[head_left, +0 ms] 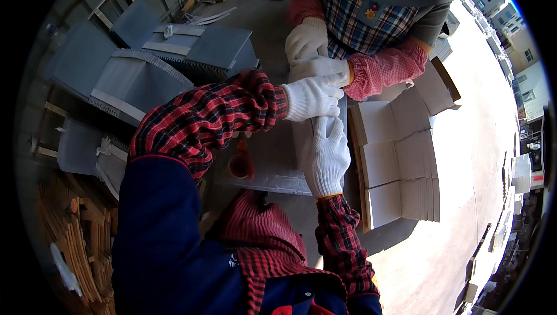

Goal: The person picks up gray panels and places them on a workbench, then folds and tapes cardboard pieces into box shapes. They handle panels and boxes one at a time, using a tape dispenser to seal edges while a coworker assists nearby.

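My left hand (313,98), in a white knit glove, reaches across from the left with its fingers closed at a narrow grey board (301,144). What lies between those fingers is hidden. Just nearer to me, my right hand (328,155), gloved alike, lies along the same board. Its fingers stretch away from me, partly apart, and their tips come close to my left hand. Opposite, a co-worker's gloved hands (307,38) meet the board's far part, one beside my left hand. A red tape dispenser (241,164) rests on the worktable (272,181), left of the board.
Stacks of grey panels (139,80) stand on the left, some tied with pale strips. Brown cardboard sheets (87,239) lean at the lower left. To the right, piles of white-faced blocks (400,164) stand beside the worktable. The co-worker's checked apron (371,24) is close at the far side.
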Demonstrator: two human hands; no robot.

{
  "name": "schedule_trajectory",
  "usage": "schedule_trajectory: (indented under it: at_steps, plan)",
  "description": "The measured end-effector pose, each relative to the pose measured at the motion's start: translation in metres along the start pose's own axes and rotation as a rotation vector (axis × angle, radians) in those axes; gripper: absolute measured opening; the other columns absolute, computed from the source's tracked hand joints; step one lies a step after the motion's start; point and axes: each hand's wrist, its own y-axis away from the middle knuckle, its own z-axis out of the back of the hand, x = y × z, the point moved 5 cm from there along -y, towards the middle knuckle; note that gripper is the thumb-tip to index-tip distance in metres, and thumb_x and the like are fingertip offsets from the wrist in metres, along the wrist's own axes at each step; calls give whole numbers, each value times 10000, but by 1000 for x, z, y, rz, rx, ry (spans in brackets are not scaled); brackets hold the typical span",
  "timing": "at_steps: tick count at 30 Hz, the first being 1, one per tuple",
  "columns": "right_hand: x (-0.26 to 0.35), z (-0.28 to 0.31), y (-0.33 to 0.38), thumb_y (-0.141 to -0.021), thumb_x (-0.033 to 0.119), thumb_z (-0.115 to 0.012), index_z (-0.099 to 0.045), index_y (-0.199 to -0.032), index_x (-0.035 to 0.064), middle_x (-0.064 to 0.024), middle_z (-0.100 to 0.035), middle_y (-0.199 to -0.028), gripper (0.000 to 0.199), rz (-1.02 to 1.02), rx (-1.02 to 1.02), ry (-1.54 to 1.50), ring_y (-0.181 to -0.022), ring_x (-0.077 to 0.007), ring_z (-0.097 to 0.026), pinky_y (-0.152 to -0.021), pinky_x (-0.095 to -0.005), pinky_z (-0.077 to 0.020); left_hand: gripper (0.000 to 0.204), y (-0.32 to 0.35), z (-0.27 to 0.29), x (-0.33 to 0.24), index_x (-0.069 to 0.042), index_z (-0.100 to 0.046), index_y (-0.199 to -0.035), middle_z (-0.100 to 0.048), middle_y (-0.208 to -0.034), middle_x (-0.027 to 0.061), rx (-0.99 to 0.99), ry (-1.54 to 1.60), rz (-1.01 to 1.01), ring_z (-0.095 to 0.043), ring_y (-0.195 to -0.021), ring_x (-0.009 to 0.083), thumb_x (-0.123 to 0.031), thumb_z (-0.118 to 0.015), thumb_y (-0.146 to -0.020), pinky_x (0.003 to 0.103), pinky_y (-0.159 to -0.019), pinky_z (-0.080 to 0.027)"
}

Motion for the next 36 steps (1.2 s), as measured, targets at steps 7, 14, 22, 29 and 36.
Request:
schedule_trajectory:
  at_steps: [7, 14, 22, 29, 36]
  plan:
    - [10, -14, -7, -892, 141, -598, -580, -1189, 47, -167, -565, -1053, 313, -43, -95, 69, -909, -334, -623, -709, -446, -525, 559, 5, 17, 8, -199, -702, -1135, -678, -1164, -39, 242, 30, 56, -468, -1347, 212, -335, -866, -619, 491, -1267, -145]
    - [16, -18, -7, -897, 134, -629, -539, -1321, 32, -221, -575, -1183, 446, -116, 57, 122, -960, -364, -640, -766, -466, -543, 555, 10, 11, 10, -208, -675, -1159, -662, -1177, -57, 272, 2, 86, -446, -1396, 207, -348, -851, -651, 512, -1278, -101]
    - [21, -16, 1, -896, 154, -593, -584, -1210, 36, -170, -554, -1072, 335, -67, -197, 224, -886, -319, -596, -716, -447, -489, 655, 14, 14, 6, -198, -710, -1175, -673, -1240, -31, 134, 33, 44, -457, -1359, 231, -293, -907, -557, 462, -1254, -190]
    - [31, -11, 31, -863, 80, -614, -574, -1292, 20, -181, -568, -1354, 435, -147, -281, 159, -1275, -376, -531, -1105, -522, -395, 507, 11, 24, -4, -201, -687, -1060, -671, -1105, -55, 94, -4, -77, -522, -1294, 179, -297, -868, -596, 432, -1266, -192]
    - [57, -3, 122, -842, 104, -665, -607, -1305, 66, -198, -568, -1394, 469, -191, -106, -142, -1257, -403, -568, -1067, -524, -438, 617, -31, 25, -36, -214, -658, -1149, -659, -1030, -22, 48, 303, -104, -605, -1075, 169, -348, -893, -594, 402, -1092, -329]
